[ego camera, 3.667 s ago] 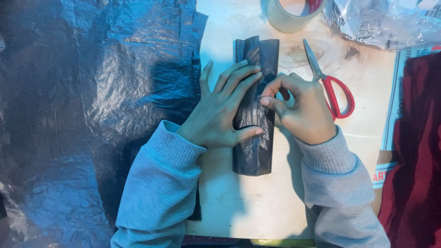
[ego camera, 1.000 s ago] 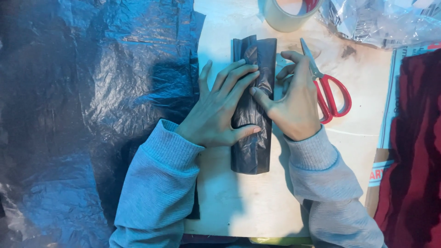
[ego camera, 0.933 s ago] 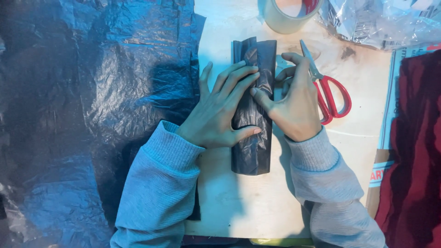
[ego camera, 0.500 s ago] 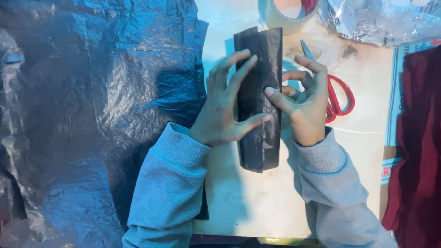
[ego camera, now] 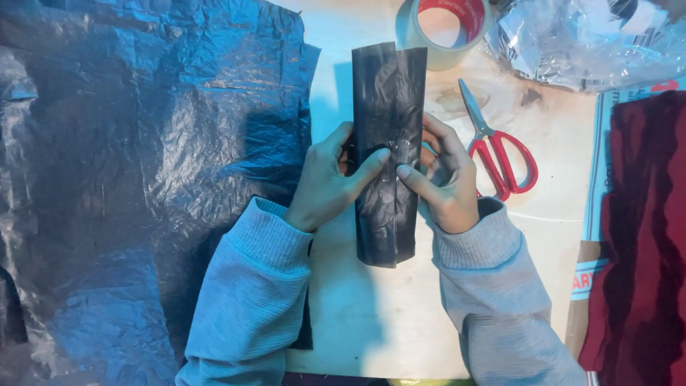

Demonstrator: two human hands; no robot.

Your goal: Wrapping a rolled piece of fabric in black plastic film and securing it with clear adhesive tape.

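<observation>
Count: one folded black strip (ego camera: pixel 386 154), one big sheet of crinkled black plastic (ego camera: pixel 143 179), one tape roll (ego camera: pixel 444 28), one pair of red-handled scissors (ego camera: pixel 496 150), one clear plastic bag (ego camera: pixel 593 39), one dark red cloth (ego camera: pixel 647 229).

Landmark = the strip. It lies lengthwise on the pale tabletop (ego camera: pixel 371 322), long and narrow, flat, with a lengthwise fold ridge down the middle and light creasing. Glossy, dark. Top end sits just beside the tape roll; bottom end is between your two grey sleeves.

Your left hand (ego camera: pixel 332 182) grips the strip's left edge, fingers curled under or behind it, thumb laid across the front near mid-length. Your right hand (ego camera: pixel 443 179) holds the right edge the same way, thumb pressed onto the front. The two thumb tips are close together at the centre ridge, so both hands are pinching the strip.

Black plastic sheet is left of the strip, its edge partly under your left forearm. Scissors lie right of the strip, just beyond your right hand, blades closed, tips pointing up. Clear bag is upper right of the strip. Red cloth is far right.
</observation>
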